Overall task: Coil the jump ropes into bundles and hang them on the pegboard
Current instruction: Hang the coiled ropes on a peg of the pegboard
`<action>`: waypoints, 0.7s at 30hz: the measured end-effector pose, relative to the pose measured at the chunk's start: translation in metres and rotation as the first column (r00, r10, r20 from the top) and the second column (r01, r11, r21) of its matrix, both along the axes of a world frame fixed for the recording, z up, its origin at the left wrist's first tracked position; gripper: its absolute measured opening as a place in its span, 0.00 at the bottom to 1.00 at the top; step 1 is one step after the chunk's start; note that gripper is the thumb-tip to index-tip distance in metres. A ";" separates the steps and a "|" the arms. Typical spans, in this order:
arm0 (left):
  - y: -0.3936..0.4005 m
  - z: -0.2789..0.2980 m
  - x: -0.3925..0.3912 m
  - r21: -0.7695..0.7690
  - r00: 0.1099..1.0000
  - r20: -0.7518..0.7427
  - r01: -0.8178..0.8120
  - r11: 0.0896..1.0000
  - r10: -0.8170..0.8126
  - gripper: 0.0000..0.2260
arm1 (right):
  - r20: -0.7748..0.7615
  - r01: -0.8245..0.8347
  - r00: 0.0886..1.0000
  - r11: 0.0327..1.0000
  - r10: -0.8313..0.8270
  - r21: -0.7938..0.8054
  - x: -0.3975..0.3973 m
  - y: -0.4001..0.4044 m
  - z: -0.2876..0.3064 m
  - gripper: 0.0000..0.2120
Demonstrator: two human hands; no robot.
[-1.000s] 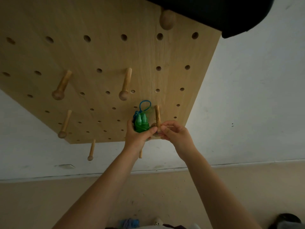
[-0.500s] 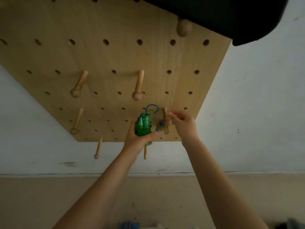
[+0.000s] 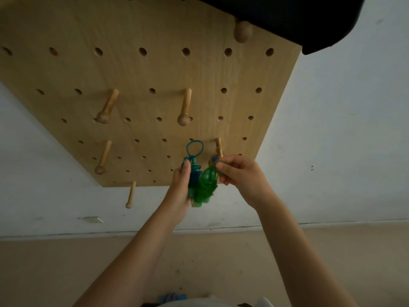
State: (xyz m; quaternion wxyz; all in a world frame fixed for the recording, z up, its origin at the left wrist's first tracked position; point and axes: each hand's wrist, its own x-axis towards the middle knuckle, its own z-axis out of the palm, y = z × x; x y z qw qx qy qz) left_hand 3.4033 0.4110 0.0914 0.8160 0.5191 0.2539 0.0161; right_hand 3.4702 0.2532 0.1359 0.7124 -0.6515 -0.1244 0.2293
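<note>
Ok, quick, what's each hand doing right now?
Left hand: holds the green and blue rope bundle.
Right hand: pinches a green loop of that bundle beside a peg.

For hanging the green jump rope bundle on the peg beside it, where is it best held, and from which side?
Hold the jump rope bundle round its thick wrapped middle from below, as the left hand does. The blue loop sticks up free above, so it probably stays clear to slip over the peg.

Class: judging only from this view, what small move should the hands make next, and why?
Probably slip the blue loop over the nearby peg: the left hand grips the rope bundle, the right hand pinches a strand, and nothing hangs yet.
</note>
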 end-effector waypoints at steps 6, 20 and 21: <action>0.013 -0.006 -0.006 0.046 0.993 0.117 -0.040 0.998 0.034 0.14 | 0.016 -0.089 0.996 0.987 0.092 -0.135 -0.005 -0.013 -0.004 0.02; -0.004 0.003 -0.001 0.398 0.992 0.034 0.097 0.912 -0.121 0.18 | 0.033 -0.033 0.999 0.996 0.036 -0.083 -0.010 -0.020 -0.018 0.05; -0.005 0.003 -0.001 0.399 0.993 0.043 0.086 0.913 -0.112 0.18 | 0.028 -0.030 0.999 0.997 0.032 -0.069 -0.012 -0.019 -0.020 0.05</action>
